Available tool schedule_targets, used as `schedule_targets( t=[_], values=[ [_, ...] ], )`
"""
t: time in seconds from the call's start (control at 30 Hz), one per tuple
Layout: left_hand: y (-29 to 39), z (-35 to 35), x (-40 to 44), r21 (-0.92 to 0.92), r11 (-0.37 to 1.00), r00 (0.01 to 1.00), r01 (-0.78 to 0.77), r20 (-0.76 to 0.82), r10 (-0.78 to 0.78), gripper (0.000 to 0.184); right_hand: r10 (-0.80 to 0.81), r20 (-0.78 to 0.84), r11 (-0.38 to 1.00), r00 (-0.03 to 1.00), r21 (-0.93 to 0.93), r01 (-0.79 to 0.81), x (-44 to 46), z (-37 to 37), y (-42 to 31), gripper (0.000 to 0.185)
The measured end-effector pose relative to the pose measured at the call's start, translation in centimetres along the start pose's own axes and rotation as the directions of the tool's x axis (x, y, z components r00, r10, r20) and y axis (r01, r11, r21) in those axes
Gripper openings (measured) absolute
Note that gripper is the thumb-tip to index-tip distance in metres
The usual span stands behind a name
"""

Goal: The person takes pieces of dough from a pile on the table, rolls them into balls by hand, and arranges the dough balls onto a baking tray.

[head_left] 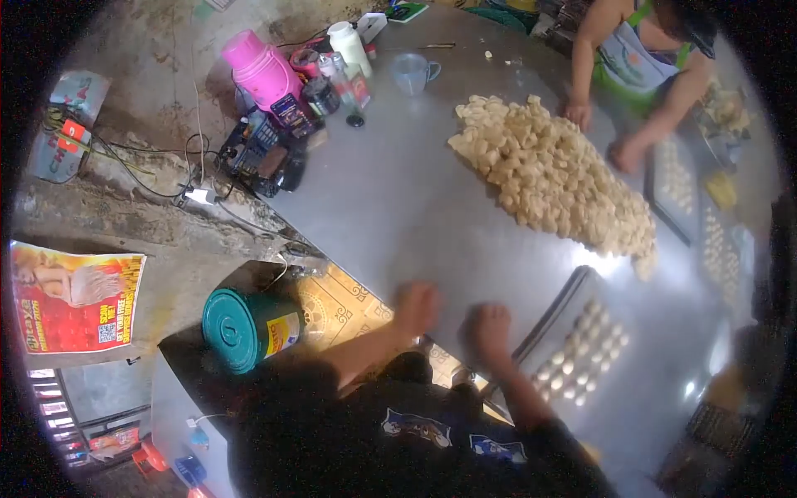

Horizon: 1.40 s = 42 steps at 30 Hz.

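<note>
"Fingers (495, 310) of the right hand (490, 334), how do they look to you?"

"Blurred. I can't tell if they're wide or narrow, nor those of the left hand (416, 312). Both hands are by the near edge of the metal surface (374, 187), apart from each other."

"And the pale rounds (568, 366)?"

"Spread in rows on the near tray (554, 319), just to the right of the right hand."

"What's beyond?"

"A broad heap of pale pieces (556, 178), lying straight on the surface. Someone in a green-edged apron (635, 70) stands over there, one hand (579, 114) by the heap's far side, the other (628, 155) near the far tray (657, 187), which carries rounds too."

"Off to the left?"

"There's a clear mug (412, 75), then a white bottle (349, 46) and a pink jug (264, 76) among small jars. Down below the surface is a bucket with a teal lid (232, 330)."
</note>
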<state>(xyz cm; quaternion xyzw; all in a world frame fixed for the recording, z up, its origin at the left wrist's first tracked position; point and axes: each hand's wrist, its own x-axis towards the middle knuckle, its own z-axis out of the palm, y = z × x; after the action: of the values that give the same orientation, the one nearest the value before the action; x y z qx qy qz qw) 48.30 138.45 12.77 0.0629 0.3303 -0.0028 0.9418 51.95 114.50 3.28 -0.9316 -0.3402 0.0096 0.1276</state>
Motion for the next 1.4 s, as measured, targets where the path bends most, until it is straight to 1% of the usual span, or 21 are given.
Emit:
schedule_targets(
  t=[0.03,0.07,0.1,0.13,0.2,0.27,0.37,0.4,0.47,0.53,0.57,0.63,0.7,0.77,0.83,0.97,1.07,1.13,1.23,1.33,1.4],
  values=[
    [0.7,1.0,2.6,0.579,0.797,0.985,-0.169,0.064,0.161,0.038,-0.043,0.02,0.997,0.999,0.059,0.041,3.1,-1.7,-1.5,0.045],
    [1.8,2.1,5.6,0.925,0.271,0.95,-0.267,0.205,0.235,0.041,-0.072,0.041,0.991,0.997,0.119,0.067,7.3,-3.8,-2.3,0.045],
    [2.1,2.9,8.2,0.891,-0.359,0.913,-0.28,0.362,0.188,0.045,-0.122,-0.11,0.99,0.986,0.062,0.129,9.1,-3.6,-1.4,0.042],
    [1.5,3.3,9.4,0.489,-0.842,0.884,-0.23,0.466,0.029,0.049,0.001,0.02,0.998,1.0,0.066,-0.002,10.6,-5.4,-1.3,0.033],
    [3.6,6.8,5.0,0.389,-0.883,0.726,-0.261,0.682,0.086,0.061,0.017,0.026,0.996,1.0,0.087,-0.019,10.8,-9.1,-0.3,0.023],
    [4.6,5.2,3.5,0.523,-0.743,0.669,-0.418,0.73,0.138,0.06,0.061,-0.05,0.985,0.997,0.165,-0.052,8.2,-8.3,1.0,0.02],
    [5.0,4.8,0.4,0.347,-0.807,0.603,-0.479,0.798,-0.015,0.052,0.128,-0.155,0.941,0.98,0.33,-0.071,6.2,-8.9,0.9,0.017],
    [5.2,4.1,0.6,0.338,-0.797,0.608,-0.5,0.793,-0.045,0.052,0.163,-0.149,0.903,0.975,0.421,-0.086,5.1,-9.5,0.2,0.019],
    [4.1,2.9,3.2,0.459,-0.833,0.791,-0.308,0.61,0.043,0.037,0.203,0.118,0.725,0.972,0.649,-0.23,3.4,-11.0,1.1,0.025],
    [-0.2,5.7,1.5,0.651,-0.618,0.726,-0.44,0.664,0.182,0.024,0.377,0.08,0.607,0.923,0.731,-0.311,-0.6,-16.2,0.0,0.028],
    [-4.1,6.8,0.0,0.633,-0.591,0.742,-0.501,0.665,0.083,0.024,0.475,0.081,0.588,0.876,0.712,-0.384,-4.5,-17.1,0.8,0.028],
    [-9.7,8.5,-2.9,0.598,-0.555,0.67,-0.579,0.736,0.094,0.027,0.408,-0.21,0.733,0.889,0.655,-0.182,-10.6,-18.5,2.0,0.028],
    [-16.8,6.4,-4.5,0.651,-0.508,0.776,-0.563,0.628,-0.055,0.027,0.57,-0.185,0.652,0.8,0.695,-0.304,-17.5,-19.7,2.8,0.028],
    [-23.8,5.6,-5.7,0.282,-0.481,0.44,-0.83,0.861,-0.255,0.025,0.675,-0.157,0.559,0.721,0.746,-0.361,-22.4,-20.1,5.0,0.028],
    [-29.2,7.8,-8.7,0.163,-0.571,0.392,-0.805,0.868,-0.305,0.021,0.75,-0.241,0.565,0.616,0.717,-0.408,-25.7,-21.0,6.1,0.03],
    [-34.7,6.1,-10.2,0.072,-0.663,0.384,-0.745,0.859,-0.338,0.022,0.677,-0.361,0.669,0.642,0.666,-0.331,-28.3,-18.9,9.0,0.027],
    [-35.8,2.7,-8.7,0.058,-0.72,0.477,-0.692,0.786,-0.394,0.028,0.662,-0.239,0.667,0.711,0.62,-0.413,-28.8,-17.2,10.4,0.023],
    [-36.2,5.8,-10.0,0.069,-0.74,0.448,-0.669,0.832,-0.328,0.03,0.631,-0.261,0.688,0.73,0.622,-0.372,-28.3,-18.5,11.0,0.023],
    [-35.9,6.6,-9.9,0.135,-0.766,0.469,-0.628,0.851,-0.235,0.031,0.782,-0.22,0.526,0.583,0.735,-0.428,-27.3,-19.2,11.3,0.026],
    [-36.3,5.9,-7.8,0.157,-0.772,0.527,-0.615,0.811,-0.255,0.03,0.669,-0.259,0.704,0.696,0.521,-0.482,-26.0,-17.5,13.5,0.025],
    [-36.7,5.5,-6.9,0.154,-0.787,0.584,-0.597,0.756,-0.295,0.03,0.679,-0.204,0.68,0.705,0.535,-0.501,-26.0,-17.4,13.5,0.024]
  ],
)
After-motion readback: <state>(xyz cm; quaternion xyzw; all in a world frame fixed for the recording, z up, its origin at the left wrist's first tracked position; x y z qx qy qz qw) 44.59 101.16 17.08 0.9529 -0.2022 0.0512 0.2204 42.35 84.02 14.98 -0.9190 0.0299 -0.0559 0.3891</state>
